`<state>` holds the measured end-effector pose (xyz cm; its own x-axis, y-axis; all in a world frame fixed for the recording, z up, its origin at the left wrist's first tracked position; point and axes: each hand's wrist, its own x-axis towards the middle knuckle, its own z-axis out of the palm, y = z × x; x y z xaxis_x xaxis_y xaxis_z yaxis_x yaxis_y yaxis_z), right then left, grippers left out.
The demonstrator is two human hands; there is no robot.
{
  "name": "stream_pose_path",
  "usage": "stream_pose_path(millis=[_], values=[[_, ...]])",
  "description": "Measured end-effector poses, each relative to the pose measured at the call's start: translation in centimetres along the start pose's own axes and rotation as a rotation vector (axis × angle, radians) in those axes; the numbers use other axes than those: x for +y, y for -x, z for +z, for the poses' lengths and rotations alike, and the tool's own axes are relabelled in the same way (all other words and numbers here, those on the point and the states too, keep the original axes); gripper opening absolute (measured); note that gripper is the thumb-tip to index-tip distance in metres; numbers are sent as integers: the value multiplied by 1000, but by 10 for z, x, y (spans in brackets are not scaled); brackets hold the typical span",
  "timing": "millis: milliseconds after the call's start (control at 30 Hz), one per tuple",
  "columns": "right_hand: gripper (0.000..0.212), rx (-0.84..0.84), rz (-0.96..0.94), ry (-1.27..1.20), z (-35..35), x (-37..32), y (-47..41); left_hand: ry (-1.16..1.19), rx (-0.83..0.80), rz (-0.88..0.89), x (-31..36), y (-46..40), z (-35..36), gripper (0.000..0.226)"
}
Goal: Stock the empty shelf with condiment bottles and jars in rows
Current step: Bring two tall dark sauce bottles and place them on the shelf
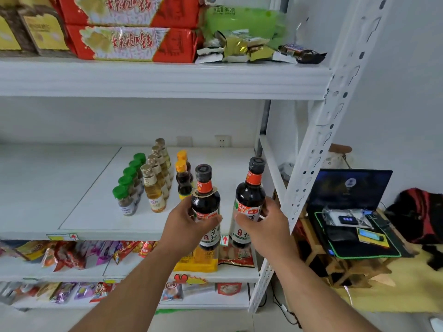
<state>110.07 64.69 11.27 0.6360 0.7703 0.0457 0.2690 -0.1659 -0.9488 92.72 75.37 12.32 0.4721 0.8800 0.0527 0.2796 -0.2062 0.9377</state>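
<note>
A glossy dark glass-like soy sauce bottle with a paper label (pixel 205 207) is gripped at 6 o'clock; its twin glossy dark bottle (pixel 249 200) is held beside it. Smooth matt white painted metal is seen on the shelf board (pixel 96 212). Shiny green plastic caps (pixel 119 191) are worn by small clear jars. At 4 o'clock, rough bare wood is shown by a slatted stand (pixel 347 271).

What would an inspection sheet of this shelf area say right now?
Surface: white metal middle shelf, partly stocked.
Job's things: rows of green-capped glass jars, gold-capped yellow bottles, orange-capped dark bottles; two tall dark sauce bottles, left and right.
Clutter: snack packets above.
Grippers: left hand and right hand each hold one.
Cables: black cable on floor.
Surroundings: open laptop, wooden stand.
</note>
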Motion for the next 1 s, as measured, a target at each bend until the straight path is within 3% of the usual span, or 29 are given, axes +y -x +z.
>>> stream_pose_path(millis=[300, 667, 1000], values=[[50, -25, 32, 5, 3, 23, -79, 9, 76, -47, -15, -64, 33, 49], [58, 88, 133, 101, 29, 44, -125, -26, -17, -38, -45, -136, 34, 52], [69, 39, 164, 74, 39, 60, -144, -50, -139, -29, -58, -163, 35, 52]])
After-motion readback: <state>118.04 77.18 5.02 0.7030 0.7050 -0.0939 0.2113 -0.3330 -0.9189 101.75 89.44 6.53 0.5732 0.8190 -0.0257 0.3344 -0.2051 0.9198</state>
